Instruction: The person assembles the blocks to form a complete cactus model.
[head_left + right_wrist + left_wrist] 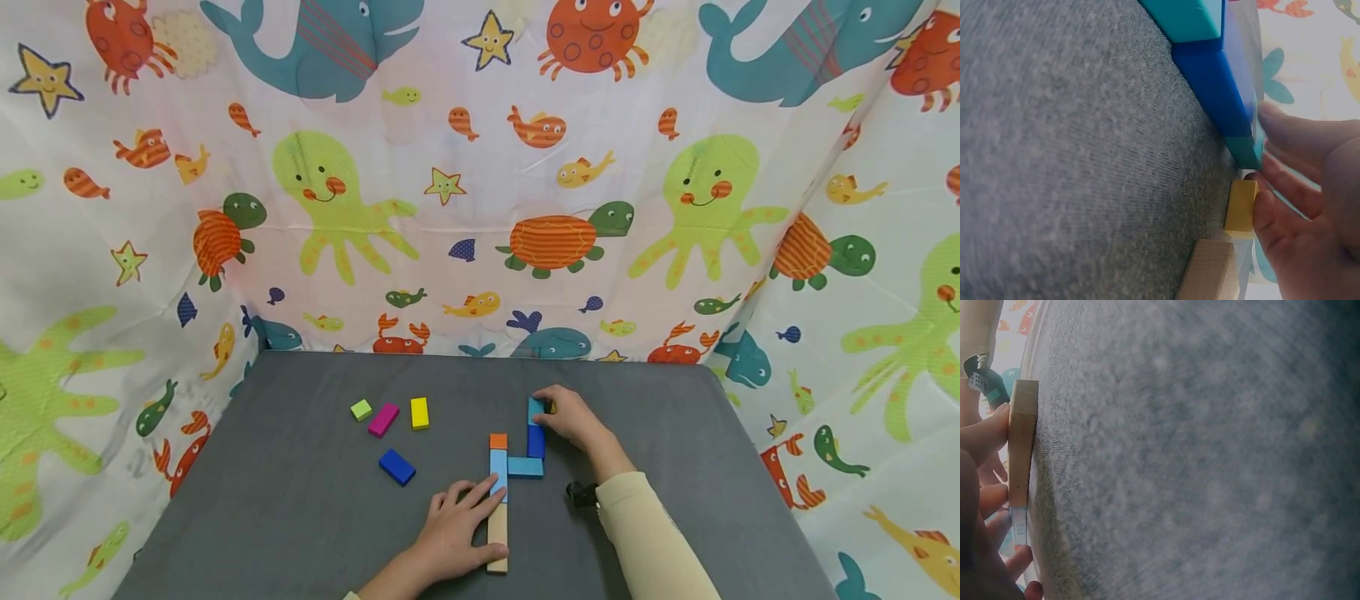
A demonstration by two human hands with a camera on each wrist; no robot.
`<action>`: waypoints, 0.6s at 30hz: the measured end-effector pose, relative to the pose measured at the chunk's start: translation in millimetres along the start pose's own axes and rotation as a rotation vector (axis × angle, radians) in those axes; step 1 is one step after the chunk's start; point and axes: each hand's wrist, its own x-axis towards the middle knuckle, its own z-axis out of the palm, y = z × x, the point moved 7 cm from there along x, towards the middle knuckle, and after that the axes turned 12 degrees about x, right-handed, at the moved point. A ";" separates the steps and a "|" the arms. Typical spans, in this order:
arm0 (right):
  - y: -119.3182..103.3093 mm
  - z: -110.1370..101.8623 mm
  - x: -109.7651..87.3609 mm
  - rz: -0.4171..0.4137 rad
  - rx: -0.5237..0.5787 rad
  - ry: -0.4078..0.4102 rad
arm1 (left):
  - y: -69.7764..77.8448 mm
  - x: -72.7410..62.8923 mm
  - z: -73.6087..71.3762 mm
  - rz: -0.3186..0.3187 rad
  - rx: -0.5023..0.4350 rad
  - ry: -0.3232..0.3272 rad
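Near the table's (300,500) centre, right of its middle, I see a person's left hand (453,533) with fingers spread and loosely straight, thumb tip on a wood block (497,525) and fingertips on the light blue block (498,461) beyond it. An orange block (498,441) caps the far end, the three lying end to end in a line. From its right side a crosswise block (525,467) juts out, and at that one's right end a blue block (536,442) runs toward the far edge, with a teal block (534,408) at its tip. Right there the right hand (573,417) has its grip nearly closed, thumb and finger curled on the teal block. A second yellow block (1241,209) sits just beside those fingers, with a second wood block (1210,269) near it. Between the two lines there is a narrow gap, closed off on the near side by the crosswise block. Well apart to the left lie a green block (361,409), a pink block (383,420), a yellow block (419,412) and a loose blue block (397,467), with a broad stretch of table between them and the left edge. Along the far edge hangs a sea-creature curtain (465,225)
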 end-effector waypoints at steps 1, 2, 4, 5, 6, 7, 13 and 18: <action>-1.0 -1.0 -0.7 -0.015 0.003 0.005 | -0.1 0.0 0.8 0.003 -0.004 0.009; -2.2 -2.3 -1.3 -0.035 0.001 0.010 | 0.2 -0.1 0.9 0.002 -0.005 0.007; -5.2 -5.3 -2.8 -0.070 0.001 0.025 | 0.3 0.1 1.3 0.000 -0.005 0.005; -7.0 -7.1 -3.8 -0.086 -0.008 0.034 | 0.4 0.1 1.0 -0.003 -0.004 0.001; -8.7 -8.8 -5.4 -0.097 -0.011 0.043 | 0.2 0.3 1.0 -0.003 -0.003 0.002; -9.8 -9.5 -7.3 -0.108 -0.023 0.050 | -0.1 0.7 1.3 -0.005 -0.003 0.001; -16.2 -5.0 -29.4 -0.161 -0.045 0.085 | -0.9 0.9 1.4 0.000 0.001 0.006; -17.6 5.7 -47.1 -0.197 -0.036 0.087 | 0.2 -1.1 -1.2 0.003 -0.003 0.008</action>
